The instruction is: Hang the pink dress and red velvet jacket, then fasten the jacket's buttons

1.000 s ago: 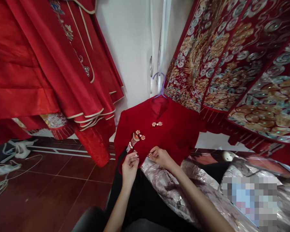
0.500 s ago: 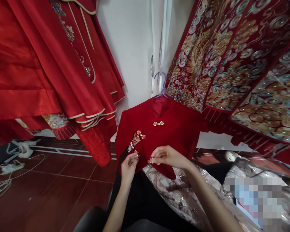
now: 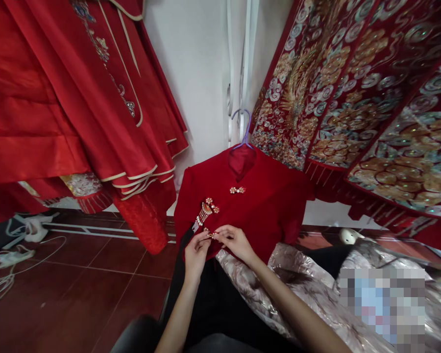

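Note:
A short red jacket [image 3: 264, 206] hangs in front of me on a purple hanger [image 3: 246, 128]. A beaded flower button [image 3: 237, 190] closes it below the collar. Lower on the left, a gold and pearl tassel ornament [image 3: 205, 212] dangles beside another flower button. Near the hem, my left hand [image 3: 196, 252] and my right hand [image 3: 237, 243] meet with their fingertips pinched. Between them shows a small beaded button fastener [image 3: 211, 236], one side in each hand. Fingers hide part of it, so I cannot tell whether its halves are joined.
Red garments with pale piping [image 3: 132, 137] hang on the left. An embroidered, fringed red garment [image 3: 353, 113] hangs on the right. Shiny patterned fabric [image 3: 297, 279] lies at lower right. White cables [image 3: 7, 274] and a metal rack bar [image 3: 106, 233] are low on the left.
My right hand has moved left with its side of the fastener, up to my left hand. The jacket's right front flap has swung over with it. My left hand stays nearly in place.

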`<state>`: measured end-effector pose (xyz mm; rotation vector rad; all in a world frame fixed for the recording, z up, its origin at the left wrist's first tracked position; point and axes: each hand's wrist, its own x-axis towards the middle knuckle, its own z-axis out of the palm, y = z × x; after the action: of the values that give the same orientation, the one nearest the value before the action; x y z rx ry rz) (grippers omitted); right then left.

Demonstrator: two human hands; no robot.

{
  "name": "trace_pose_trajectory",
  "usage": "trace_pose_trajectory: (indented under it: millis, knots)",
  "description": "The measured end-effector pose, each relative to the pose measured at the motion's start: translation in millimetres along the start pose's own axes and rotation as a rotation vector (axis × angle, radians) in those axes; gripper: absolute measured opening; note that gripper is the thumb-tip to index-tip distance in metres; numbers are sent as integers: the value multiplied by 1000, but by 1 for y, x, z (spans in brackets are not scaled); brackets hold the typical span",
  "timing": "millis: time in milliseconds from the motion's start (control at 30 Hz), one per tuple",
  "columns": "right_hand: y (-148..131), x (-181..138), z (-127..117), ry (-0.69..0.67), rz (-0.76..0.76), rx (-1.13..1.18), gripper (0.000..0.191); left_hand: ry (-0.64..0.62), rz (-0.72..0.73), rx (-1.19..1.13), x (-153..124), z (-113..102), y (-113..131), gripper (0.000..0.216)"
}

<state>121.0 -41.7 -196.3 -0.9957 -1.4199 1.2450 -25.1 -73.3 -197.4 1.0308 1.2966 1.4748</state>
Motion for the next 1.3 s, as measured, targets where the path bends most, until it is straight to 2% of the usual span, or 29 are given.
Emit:
trace_pose_trajectory:
  millis: [67,267,533,700,867,1000,1100,1200,1300]
  knots:
    - [-6,-1,-3,-38,22,1,37,-3,14,12,0,1,-1,30]
    - [-5,-5,6,138,-127,-165,22,31,83,87,1,6,-2,28]
    - [-7,-14,15,216,-179,-329,18,43,215,355,0,4,13,15]
    - [-7,-16,18,228,-198,-352,17,10,289,419,2,0,19,13]
    - [-5,-16,19,261,-214,-367,16,-55,290,498,6,-1,17,12]
    - [-16,-11,10,179,-178,-383,18,-90,285,529,8,-1,15,18]
    - [-35,-6,-8,74,-72,-359,19,-10,339,534,7,-5,14,26]
    - [-53,-4,-26,116,-41,-322,21,74,400,534,5,-10,14,20]
    - [-60,-5,-34,142,-35,-315,24,-14,434,579,4,-10,16,16]
